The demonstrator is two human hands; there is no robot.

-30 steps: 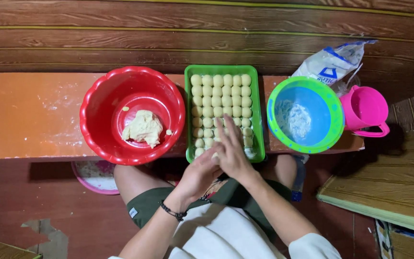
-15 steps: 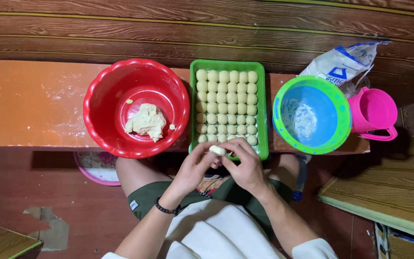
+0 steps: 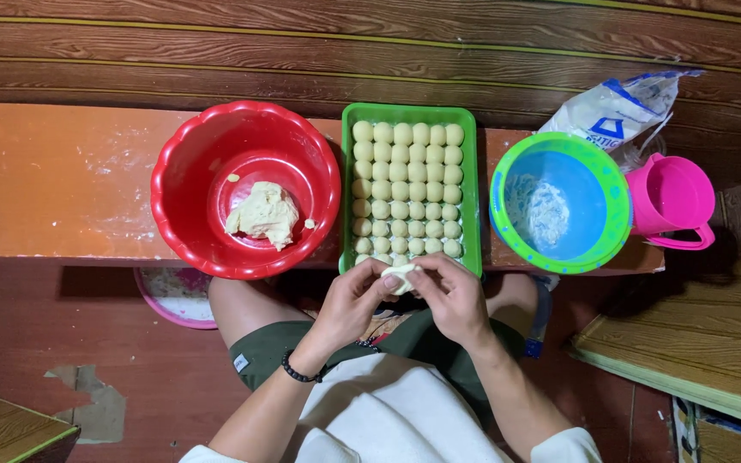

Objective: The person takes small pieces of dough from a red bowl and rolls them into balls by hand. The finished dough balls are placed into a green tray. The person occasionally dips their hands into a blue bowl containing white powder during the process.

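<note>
The left hand [image 3: 355, 302] and right hand [image 3: 454, 298] are together pinching a small pale dough piece [image 3: 401, 276] just below the green rectangular plastic tray [image 3: 472, 197] of dough balls.

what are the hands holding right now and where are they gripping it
Both the left hand and right hand pinch one small pale dough piece by its edges, fingertips on either side.

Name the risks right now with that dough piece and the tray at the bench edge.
The dough piece is pinched between both hands, left hand and right hand, off the bench, so it might drop onto the lap. The green tray overhangs the near edge and looks nearly full; a nudge could tip it.
</note>
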